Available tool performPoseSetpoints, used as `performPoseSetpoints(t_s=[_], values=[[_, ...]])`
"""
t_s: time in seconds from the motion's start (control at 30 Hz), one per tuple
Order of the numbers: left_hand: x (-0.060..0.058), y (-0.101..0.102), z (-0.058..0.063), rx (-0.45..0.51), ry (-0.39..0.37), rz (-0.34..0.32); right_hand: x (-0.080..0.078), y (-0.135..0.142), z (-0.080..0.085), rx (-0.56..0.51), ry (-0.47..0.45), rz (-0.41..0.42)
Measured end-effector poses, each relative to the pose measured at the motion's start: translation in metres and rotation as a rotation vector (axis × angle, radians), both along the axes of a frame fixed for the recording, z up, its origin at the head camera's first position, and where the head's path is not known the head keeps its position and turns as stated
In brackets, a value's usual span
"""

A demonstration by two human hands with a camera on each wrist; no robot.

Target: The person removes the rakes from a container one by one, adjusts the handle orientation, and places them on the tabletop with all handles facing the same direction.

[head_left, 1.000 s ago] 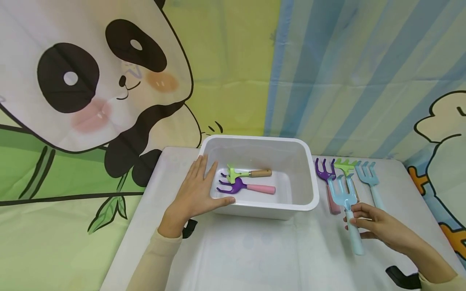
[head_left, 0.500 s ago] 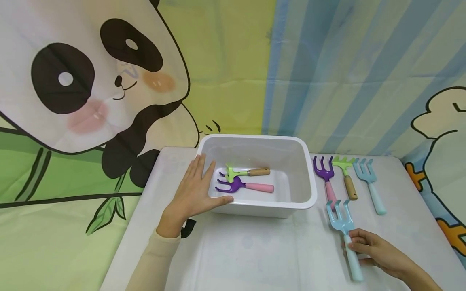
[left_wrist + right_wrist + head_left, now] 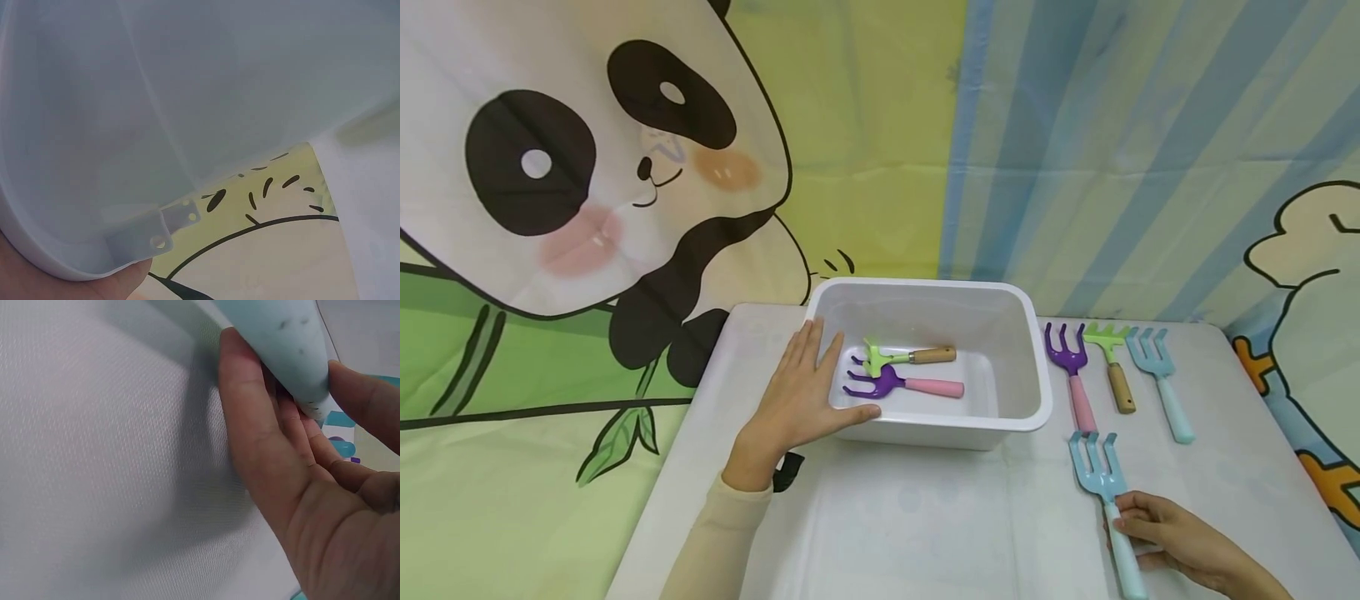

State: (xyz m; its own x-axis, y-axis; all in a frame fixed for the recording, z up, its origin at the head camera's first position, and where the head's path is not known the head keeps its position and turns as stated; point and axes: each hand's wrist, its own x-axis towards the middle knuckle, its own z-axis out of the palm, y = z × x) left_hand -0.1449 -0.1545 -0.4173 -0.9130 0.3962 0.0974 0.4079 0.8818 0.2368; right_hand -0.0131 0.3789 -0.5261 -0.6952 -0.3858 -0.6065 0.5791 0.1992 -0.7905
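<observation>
My left hand rests with spread, straight fingers on the left rim of a white plastic bin. In the left wrist view, part of that hand shows by the bin's rim. Inside the bin lie a green hand rake with a wooden handle and a purple hand fork with a pink handle; dark tines show behind the green head. At the front right, my right hand pinches the handle of a light blue hand fork, tines pointing away. The right wrist view shows thumb and fingers around this handle.
Right of the bin, three tools lie in a row: a purple fork with pink handle, a green rake with wooden handle and a light blue fork. The white table meets a printed cloth backdrop.
My right hand has drawn the light blue hand fork toward me and lower, away from the row of tools. My left hand has stayed on the bin's rim.
</observation>
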Motion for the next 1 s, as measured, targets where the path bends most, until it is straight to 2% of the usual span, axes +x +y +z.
performPoseSetpoints(t_s=[0.27, 0.57, 0.8, 1.0], values=[[-0.001, 0.0, 0.001, 0.001, 0.012, -0.007, -0.003, -0.004, 0.002, 0.107, 0.005, -0.018], [0.0, 0.0, 0.0, 0.005, 0.011, -0.004, -0.004, -0.015, 0.01, 0.281, 0.058, -0.021], [0.0, 0.0, 0.0, 0.001, 0.01, -0.006, -0.006, -0.017, 0.014, 0.313, 0.059, -0.021], [0.0, 0.0, 0.001, 0.004, 0.013, -0.007, -0.016, -0.009, 0.025, 0.361, 0.115, 0.017]])
